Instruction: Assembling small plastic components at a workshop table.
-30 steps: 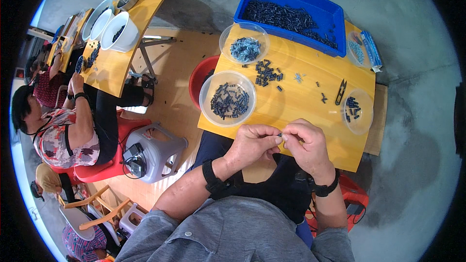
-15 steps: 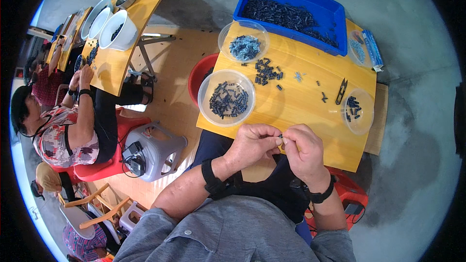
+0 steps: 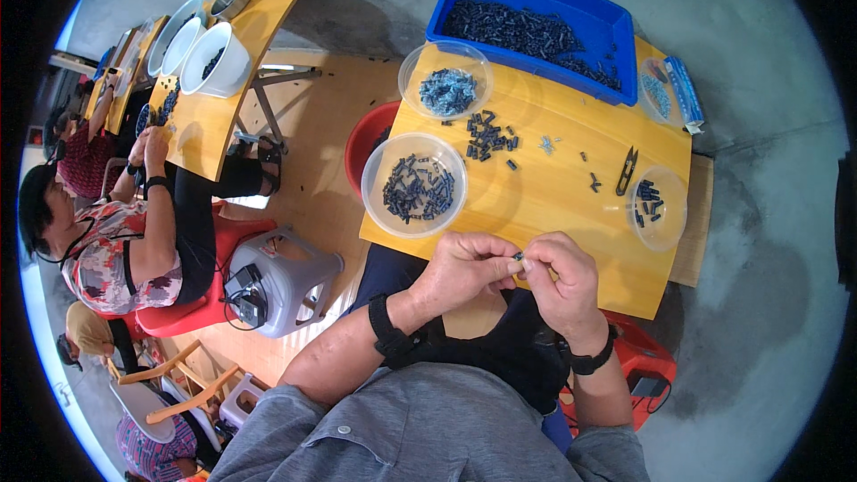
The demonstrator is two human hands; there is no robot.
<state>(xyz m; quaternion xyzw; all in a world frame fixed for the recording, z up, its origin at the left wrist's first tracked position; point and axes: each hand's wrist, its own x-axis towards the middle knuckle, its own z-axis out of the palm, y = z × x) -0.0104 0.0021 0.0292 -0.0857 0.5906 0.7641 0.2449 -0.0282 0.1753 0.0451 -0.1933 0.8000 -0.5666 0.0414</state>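
Over the near edge of the yellow table (image 3: 544, 214), my two hands meet fingertip to fingertip. My left hand (image 3: 469, 270) pinches a tiny dark piece (image 3: 519, 256), mostly covered by the fingers. My right hand (image 3: 564, 278) is closed in a pinch against the same spot; what sits between its fingertips is too small to make out. A clear round tub (image 3: 370, 180) of black tubular parts stands left of my hands. Beyond it lie a loose heap of black parts (image 3: 486, 137) and a few small pale-blue pieces (image 3: 548, 144).
A blue tray (image 3: 446, 4) of black parts spans the table's far edge, beside a tub (image 3: 457, 89) of light-blue pieces. Thread snips (image 3: 628, 170) and a small tub (image 3: 674, 230) lie right. A red bucket (image 3: 360, 145) stands left; a co-worker (image 3: 134, 250) sits farther left.
Both hands keep their pinch at nearly the same place, with only slight shifts of the fingers. The whole view has moved a little.
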